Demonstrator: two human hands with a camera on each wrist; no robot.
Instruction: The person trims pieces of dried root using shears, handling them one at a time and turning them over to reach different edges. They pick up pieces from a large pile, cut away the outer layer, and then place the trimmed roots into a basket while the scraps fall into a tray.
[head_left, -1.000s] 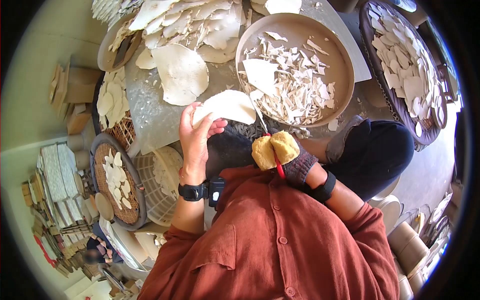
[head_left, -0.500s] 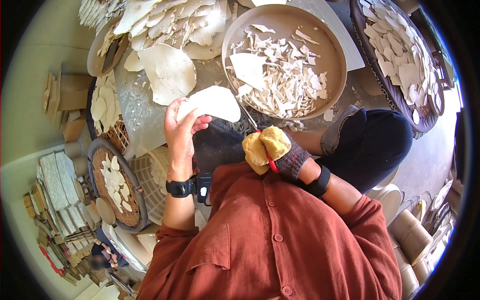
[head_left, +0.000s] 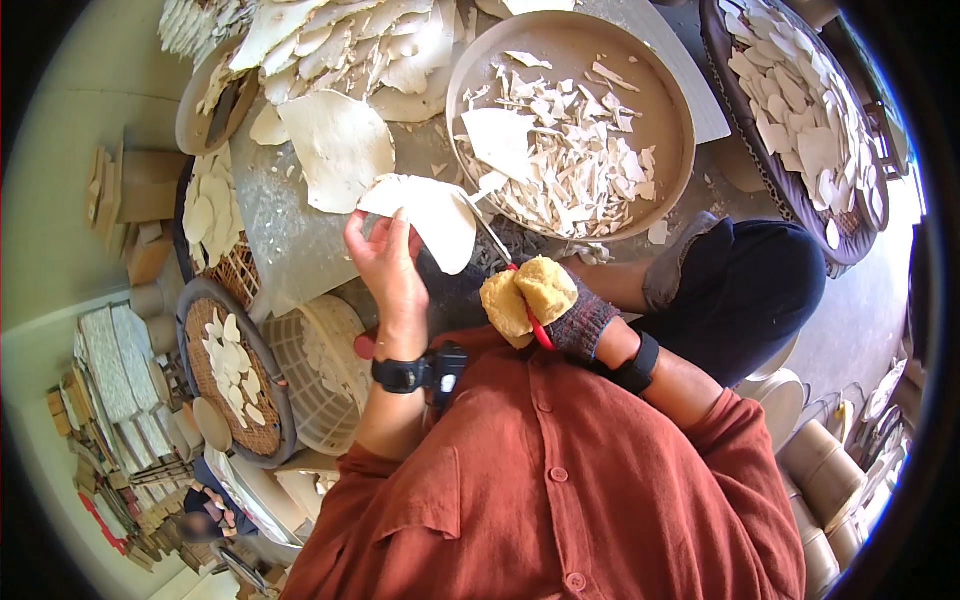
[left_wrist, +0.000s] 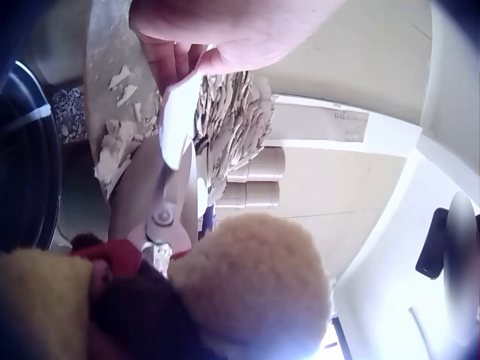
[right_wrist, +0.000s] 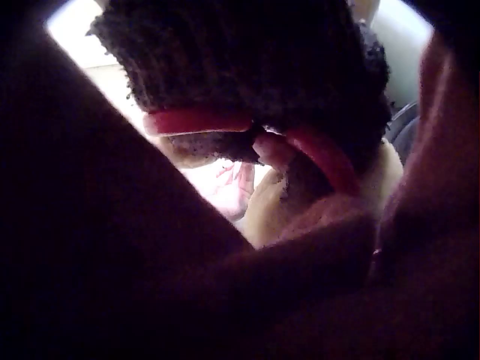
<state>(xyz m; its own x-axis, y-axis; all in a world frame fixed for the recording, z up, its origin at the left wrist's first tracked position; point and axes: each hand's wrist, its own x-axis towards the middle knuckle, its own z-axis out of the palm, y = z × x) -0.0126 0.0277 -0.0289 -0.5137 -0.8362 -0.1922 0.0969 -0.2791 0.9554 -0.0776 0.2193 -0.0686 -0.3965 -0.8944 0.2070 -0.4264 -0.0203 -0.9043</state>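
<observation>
My bare left hand (head_left: 392, 265) pinches a thin, pale, flat sheet (head_left: 430, 215) by its near left edge, tilted above my lap. In my gloved right hand (head_left: 585, 325) are scissors (head_left: 490, 236) with red handles, and yellow sponge pads (head_left: 548, 284) cover parts of that grip. In the left wrist view the scissors' blades (left_wrist: 166, 193) meet the lower end of the pale sheet (left_wrist: 177, 124), between the left fingers and the sponge. The right wrist view is dark; a red handle (right_wrist: 199, 122) shows against the knitted glove (right_wrist: 240, 60).
A round tray (head_left: 650, 95) holds many pale offcuts (head_left: 600, 195) just beyond the scissors. Another large sheet (head_left: 342, 150) lies on the metal table, before a stacked pile (head_left: 350, 45). Pale pieces fill a basket (head_left: 845, 255) at right. A plastic basket (head_left: 310, 400) stands at left.
The pale sheet has turned in my left hand, its right end now pointing down toward me. My left wrist has shifted right, while the right hand with the scissors stays nearly in place.
</observation>
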